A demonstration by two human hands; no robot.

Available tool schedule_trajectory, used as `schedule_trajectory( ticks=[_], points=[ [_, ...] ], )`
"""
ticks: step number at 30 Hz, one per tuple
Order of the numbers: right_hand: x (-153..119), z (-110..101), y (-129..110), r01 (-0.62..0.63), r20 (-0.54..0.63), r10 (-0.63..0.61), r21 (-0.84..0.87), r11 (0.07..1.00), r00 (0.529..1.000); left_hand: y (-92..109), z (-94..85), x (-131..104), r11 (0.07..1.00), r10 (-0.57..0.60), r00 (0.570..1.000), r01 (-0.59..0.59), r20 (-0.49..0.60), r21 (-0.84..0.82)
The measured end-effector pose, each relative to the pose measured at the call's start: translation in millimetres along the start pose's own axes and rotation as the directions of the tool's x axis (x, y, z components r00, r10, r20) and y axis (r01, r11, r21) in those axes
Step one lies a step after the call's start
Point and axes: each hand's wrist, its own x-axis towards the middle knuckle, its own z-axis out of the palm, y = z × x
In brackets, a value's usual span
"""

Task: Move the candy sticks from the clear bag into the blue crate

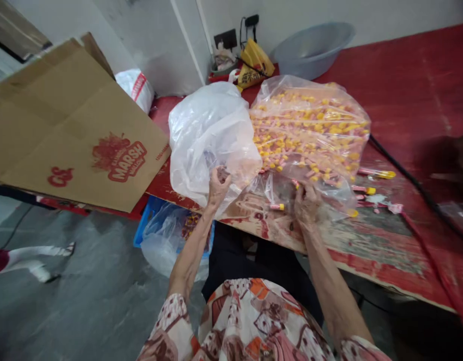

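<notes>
The left hand [219, 184] has its fingers curled at the opening of a white plastic bag [204, 133] lying just beyond it, though whether it grips anything cannot be told. The right hand [307, 200] bends its fingertips against a yellow-and-pink tube [295, 184], its grip on it unclear, with a clear bag [287, 85] of similar tubes just beyond. A loose tube [277, 206] lies on the tabletop [397, 100], left of the right hand.
</notes>
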Motion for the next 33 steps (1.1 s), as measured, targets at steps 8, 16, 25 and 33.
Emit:
schedule_trajectory(
  ticks=[8,16,25,33],
  points=[
    [0,7,-6,0.027,0.127,-0.027,0.005,1.0,0.992,3,103.7,-23,0.97,-0.228,0.93,0.244,0.289,-0.02],
    [7,-7,-3,-0.18,0.308,0.082,0.305,0.935,0.948,13,111.1,-21,0.984,-0.098,0.94,0.141,0.326,-0.113],
    [6,-6,-13,-0.18,0.287,0.065,0.395,0.901,0.956,24,122.5,-15,0.924,0.084,0.796,-0.287,0.599,0.252],
    [1,-15,3,-0.213,-0.051,0.237,0.285,0.935,0.97,25,143.6,-12,0.791,0.131,0.613,-0.538,0.779,0.291]
  ],
)
